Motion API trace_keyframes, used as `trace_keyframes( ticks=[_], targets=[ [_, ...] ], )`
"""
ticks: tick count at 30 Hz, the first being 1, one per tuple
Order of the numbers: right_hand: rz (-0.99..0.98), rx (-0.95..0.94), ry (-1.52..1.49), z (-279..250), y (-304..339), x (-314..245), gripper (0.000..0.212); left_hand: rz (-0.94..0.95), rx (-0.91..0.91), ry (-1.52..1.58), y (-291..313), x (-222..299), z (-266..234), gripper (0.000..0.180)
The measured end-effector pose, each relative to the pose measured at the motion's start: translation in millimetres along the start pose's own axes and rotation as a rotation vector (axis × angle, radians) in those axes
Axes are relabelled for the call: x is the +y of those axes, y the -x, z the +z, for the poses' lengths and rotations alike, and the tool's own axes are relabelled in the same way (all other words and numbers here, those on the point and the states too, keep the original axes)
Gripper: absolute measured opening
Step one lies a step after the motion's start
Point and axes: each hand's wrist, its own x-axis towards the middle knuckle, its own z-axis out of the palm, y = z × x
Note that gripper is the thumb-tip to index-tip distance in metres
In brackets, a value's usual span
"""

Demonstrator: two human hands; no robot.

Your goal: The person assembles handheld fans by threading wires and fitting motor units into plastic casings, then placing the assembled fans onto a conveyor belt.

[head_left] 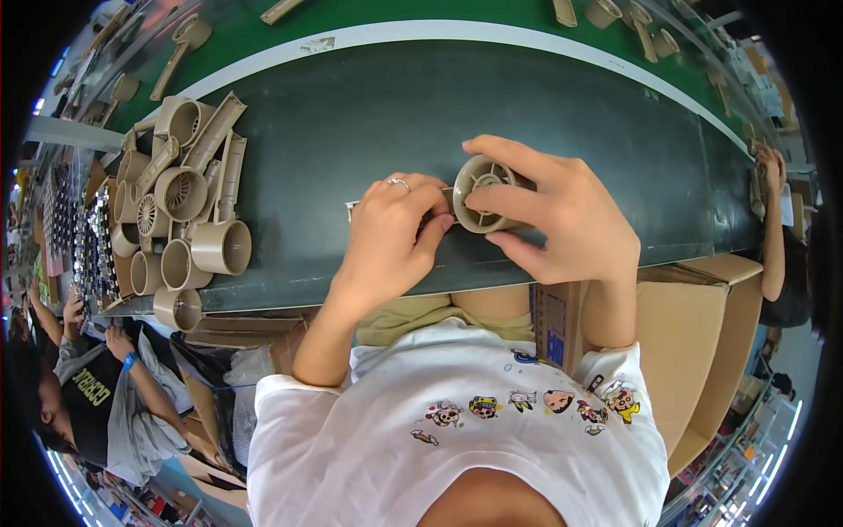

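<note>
Over the dark bench, in front of my body, I hold a beige plastic hair dryer housing (475, 216) with its round open end facing up. Ribs and a ring show inside the barrel. My left hand (392, 230), with a ring on one finger, is closed around the handle, whose tip sticks out to the left. At the barrel, my right hand (562, 215) grips the rim with thumb and fingers, and one fingertip reaches into the opening. The palm side of both hands is hidden.
A pile of similar beige housings (183, 193) lies on the bench (342, 114) at left. Beyond a white edge strip (439, 31), a green belt (378, 10) carries more parts. Cardboard boxes (672, 342) stand below the bench at right. Other people work at both sides.
</note>
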Motion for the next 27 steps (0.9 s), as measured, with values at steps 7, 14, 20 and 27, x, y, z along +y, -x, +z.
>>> trace_keyframes(
  ticks=[7, 14, 20, 27],
  targets=[
    [0.034, 0.129, -0.278, 9, 7, 12, 0.029, 0.000, -0.054, -0.123, 2, 1, -1, 0.006],
    [-0.001, 0.467, -0.622, 53, 9, 28, 0.025, -0.031, 0.017, -0.091, 3, 2, 2, 0.006],
    [0.090, 0.725, -0.298, 75, 24, 16, 0.027, -0.034, 0.068, -0.081, -1, -2, 8, 0.002],
    [0.073, 0.323, -0.765, 49, 27, 37, 0.028, -0.023, 0.082, -0.103, 6, -2, 14, 0.005]
  ],
)
